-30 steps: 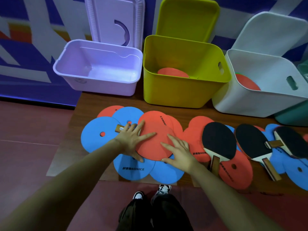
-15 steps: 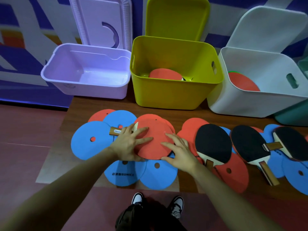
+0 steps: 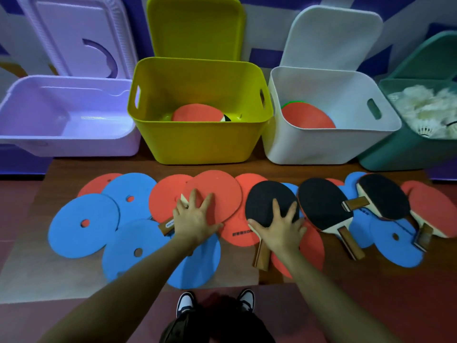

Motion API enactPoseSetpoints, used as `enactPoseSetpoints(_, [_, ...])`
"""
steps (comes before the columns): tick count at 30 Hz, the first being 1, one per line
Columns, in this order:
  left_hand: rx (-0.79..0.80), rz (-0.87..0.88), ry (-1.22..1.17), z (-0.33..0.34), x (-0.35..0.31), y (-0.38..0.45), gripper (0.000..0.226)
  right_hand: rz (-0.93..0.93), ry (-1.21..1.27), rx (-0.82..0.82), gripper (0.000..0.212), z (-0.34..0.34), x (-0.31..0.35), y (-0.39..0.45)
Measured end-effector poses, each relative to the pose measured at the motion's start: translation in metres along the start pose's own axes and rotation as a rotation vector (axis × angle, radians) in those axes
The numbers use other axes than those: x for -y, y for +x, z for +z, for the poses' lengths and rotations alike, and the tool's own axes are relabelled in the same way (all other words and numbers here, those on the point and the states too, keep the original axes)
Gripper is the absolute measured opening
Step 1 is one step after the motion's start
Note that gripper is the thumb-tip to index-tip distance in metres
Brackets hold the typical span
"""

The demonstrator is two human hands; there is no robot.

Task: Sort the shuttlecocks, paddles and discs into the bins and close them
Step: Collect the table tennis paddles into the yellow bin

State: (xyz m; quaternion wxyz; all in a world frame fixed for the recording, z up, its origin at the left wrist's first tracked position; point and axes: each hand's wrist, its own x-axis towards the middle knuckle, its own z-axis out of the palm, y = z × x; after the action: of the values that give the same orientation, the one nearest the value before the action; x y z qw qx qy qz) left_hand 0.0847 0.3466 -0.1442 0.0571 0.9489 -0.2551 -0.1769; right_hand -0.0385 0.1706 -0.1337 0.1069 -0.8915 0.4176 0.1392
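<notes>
On brown mat (image 3: 309,167), discs, paddles, perhaps wood-grained.

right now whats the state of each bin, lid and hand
purple bin: open, looks empty
yellow bin: open, red paddle inside
white bin: open, red disc inside
green bin: open, shuttlecocks inside
lids: off, leaning behind the bins
left hand: fingers spread flat on a red paddle
right hand: fingers spread flat on a black paddle
</notes>
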Motion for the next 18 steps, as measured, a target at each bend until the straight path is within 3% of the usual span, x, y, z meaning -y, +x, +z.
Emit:
enactPoseSetpoints(4, [0.075, 0.007, 0.035, -0.003, 0.007, 0.010, 0.103, 0.060, 0.076, 0.119, 0.110, 0.001, 0.005, 0.003])
enactPoseSetpoints(8, [0.112, 0.095, 0.058, -0.009, 0.011, 0.021, 0.104, 0.006, 0.031, 0.069, 0.114, 0.006, 0.003, 0.004])
enactPoseSetpoints(14, [-0.088, 0.093, 0.015, -0.001, 0.017, 0.004, 0.100, -0.252, -0.038, 0.060, 0.101, 0.003, -0.020, 0.016])
enactPoseSetpoints(18, [0.063, 0.034, 0.096, -0.005, 0.014, 0.012, 0.104, -0.161, -0.034, 0.072, 0.101, 0.006, -0.022, 0.006])
